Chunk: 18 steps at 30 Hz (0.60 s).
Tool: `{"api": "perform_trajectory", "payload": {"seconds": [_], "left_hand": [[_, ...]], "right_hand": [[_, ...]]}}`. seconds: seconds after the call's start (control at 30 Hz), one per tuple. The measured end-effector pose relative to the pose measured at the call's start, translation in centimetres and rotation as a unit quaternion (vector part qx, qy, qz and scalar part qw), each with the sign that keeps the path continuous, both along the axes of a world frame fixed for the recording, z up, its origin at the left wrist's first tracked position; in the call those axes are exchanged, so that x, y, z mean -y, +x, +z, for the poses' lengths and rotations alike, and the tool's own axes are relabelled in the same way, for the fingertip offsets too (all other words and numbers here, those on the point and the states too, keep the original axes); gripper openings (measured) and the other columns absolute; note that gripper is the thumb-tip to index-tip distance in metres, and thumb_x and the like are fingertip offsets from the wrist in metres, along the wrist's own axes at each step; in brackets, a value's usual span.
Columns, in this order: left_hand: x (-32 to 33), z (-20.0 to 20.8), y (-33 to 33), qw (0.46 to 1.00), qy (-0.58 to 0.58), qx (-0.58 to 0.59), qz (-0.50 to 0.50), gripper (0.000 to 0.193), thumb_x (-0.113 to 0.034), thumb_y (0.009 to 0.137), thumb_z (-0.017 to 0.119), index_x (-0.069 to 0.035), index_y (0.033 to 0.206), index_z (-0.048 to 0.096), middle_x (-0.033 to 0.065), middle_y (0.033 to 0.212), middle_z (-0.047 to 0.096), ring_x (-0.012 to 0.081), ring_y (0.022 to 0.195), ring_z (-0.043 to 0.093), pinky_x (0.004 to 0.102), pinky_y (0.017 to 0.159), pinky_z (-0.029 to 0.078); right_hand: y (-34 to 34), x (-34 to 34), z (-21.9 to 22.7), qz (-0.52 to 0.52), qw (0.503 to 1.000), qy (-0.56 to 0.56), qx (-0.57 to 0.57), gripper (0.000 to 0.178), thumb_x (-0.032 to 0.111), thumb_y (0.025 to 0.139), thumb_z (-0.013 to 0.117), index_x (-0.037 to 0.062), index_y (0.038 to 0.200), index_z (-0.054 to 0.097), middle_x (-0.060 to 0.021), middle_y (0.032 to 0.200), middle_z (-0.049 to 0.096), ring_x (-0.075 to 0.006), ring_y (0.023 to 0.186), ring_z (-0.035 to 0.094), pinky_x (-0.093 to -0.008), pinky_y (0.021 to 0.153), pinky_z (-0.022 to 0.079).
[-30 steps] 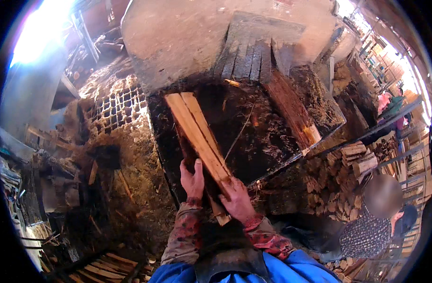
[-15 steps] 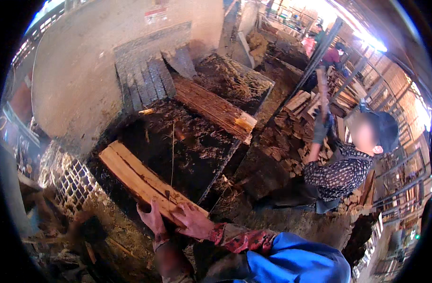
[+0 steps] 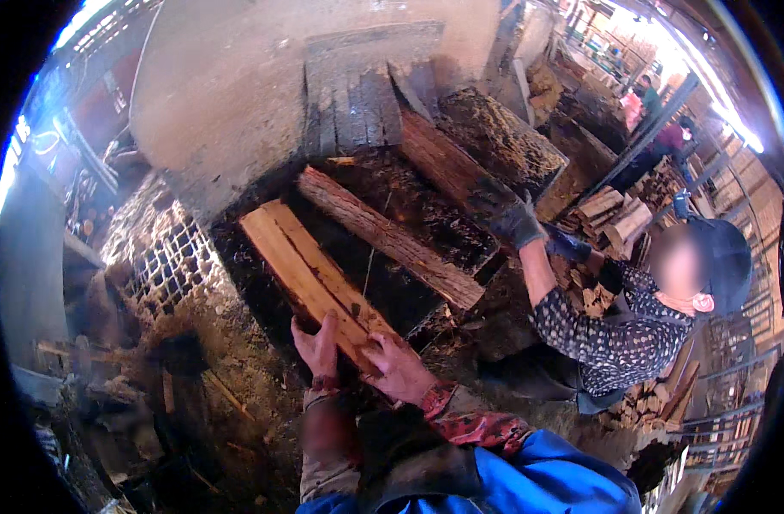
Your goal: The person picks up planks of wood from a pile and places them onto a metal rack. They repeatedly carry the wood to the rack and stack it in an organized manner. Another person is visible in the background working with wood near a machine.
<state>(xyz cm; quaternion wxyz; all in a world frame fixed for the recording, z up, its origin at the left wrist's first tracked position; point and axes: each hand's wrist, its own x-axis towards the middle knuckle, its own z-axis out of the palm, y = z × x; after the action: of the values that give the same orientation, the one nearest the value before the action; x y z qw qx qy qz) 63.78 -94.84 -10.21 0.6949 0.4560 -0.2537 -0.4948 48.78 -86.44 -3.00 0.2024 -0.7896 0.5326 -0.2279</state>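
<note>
A pale, freshly sawn wood slab with a dark split along it lies slantwise on a dark machine table. My left hand grips the left edge of its near end, thumb on top. Against the right edge of that end, my right hand is closed with its fingers over the wood. To the right rests a bark-covered slab, roughly parallel and apart from mine. Beyond it a third reddish-brown slab runs toward dark hanging flaps.
A person in a spotted top stands at the right, a gloved hand at the third slab's near end. Large beige housing rises behind the flaps. Metal mesh with wood debris is at left; split wood piles lie beyond the person.
The bark-covered slab now lies beside mine. The co-worker's gloved hands have come down from an upright piece toward the table. My hands stay on the pale slab; the view has shifted.
</note>
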Motion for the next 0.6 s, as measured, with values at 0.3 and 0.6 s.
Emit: {"api": "perform_trajectory", "payload": {"seconds": [0.3, 0.6], "left_hand": [[-0.5, -1.4, 0.6, 0.997, 0.028, 0.075, 0.025, 0.06, -0.007, 0.077, 0.077, 0.005, 0.125, 0.042, 0.0116, 0.114, 0.058, 0.0171, 0.099, 0.057, 0.0297, 0.088, 0.047], [-0.7, 0.4, 0.0, 0.997, 0.024, 0.067, 0.03, 0.059, -0.009, 0.077, 0.078, 0.003, 0.123, 0.044, 0.0094, 0.11, 0.059, 0.0151, 0.099, 0.057, 0.0283, 0.087, 0.047]], "right_hand": [[-8.0, 5.4, -0.5, -0.148, 0.984, -0.096, -0.021, 0.055, 0.025, 0.073, 0.077, 0.0019, 0.12, 0.057, -0.0176, 0.129, 0.046, -0.0397, 0.117, 0.046, -0.0449, 0.097, 0.042], [-12.0, 6.8, -2.8, -0.172, 0.962, 0.102, -0.188, 0.091, 0.039, 0.069, 0.079, 0.0033, 0.14, 0.036, -0.0238, 0.129, 0.038, -0.0421, 0.114, 0.047, -0.05, 0.094, 0.044]]}}
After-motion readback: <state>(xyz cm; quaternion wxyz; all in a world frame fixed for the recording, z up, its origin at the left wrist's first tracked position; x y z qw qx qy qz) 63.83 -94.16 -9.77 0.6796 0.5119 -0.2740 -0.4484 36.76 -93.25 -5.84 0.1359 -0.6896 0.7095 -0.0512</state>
